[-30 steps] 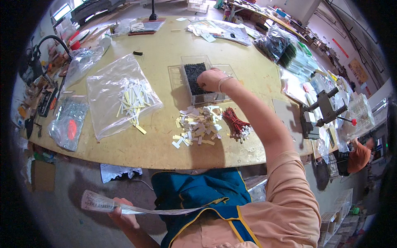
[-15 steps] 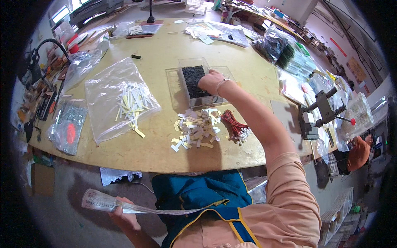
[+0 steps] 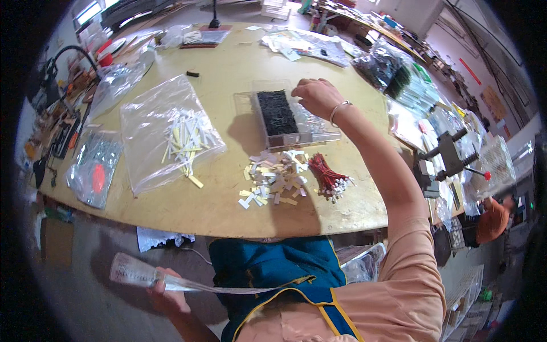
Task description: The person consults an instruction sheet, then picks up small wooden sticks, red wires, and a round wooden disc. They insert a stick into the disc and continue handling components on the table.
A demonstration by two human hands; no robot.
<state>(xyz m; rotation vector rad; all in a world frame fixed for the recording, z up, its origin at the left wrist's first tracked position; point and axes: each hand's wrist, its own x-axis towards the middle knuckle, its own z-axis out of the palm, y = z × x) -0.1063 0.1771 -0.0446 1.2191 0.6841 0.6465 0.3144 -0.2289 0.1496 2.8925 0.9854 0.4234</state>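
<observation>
My left hand, low and off the near table edge, is closed around a long clear plastic bag with printing on it. My right hand hovers above the right part of a pair of clear plastic boxes, its fingers curled down; whatever they pinch, if anything, is hidden. Thin black pieces fill the left box. Small pale or silvery parts show in the right one. Nearer me lie a heap of white and yellow paper tags and a bundle of red wires with white connectors.
On the left, a flat clear bag lies under white and yellow strips, beside a grey bag with an orange patch. A small hand press stands at the right edge. Bagged goods are piled at the far right.
My right hand has lifted out of the black pieces and moved right and farther away. My left hand keeps hold of the clear bag. The whole view has shifted slightly.
</observation>
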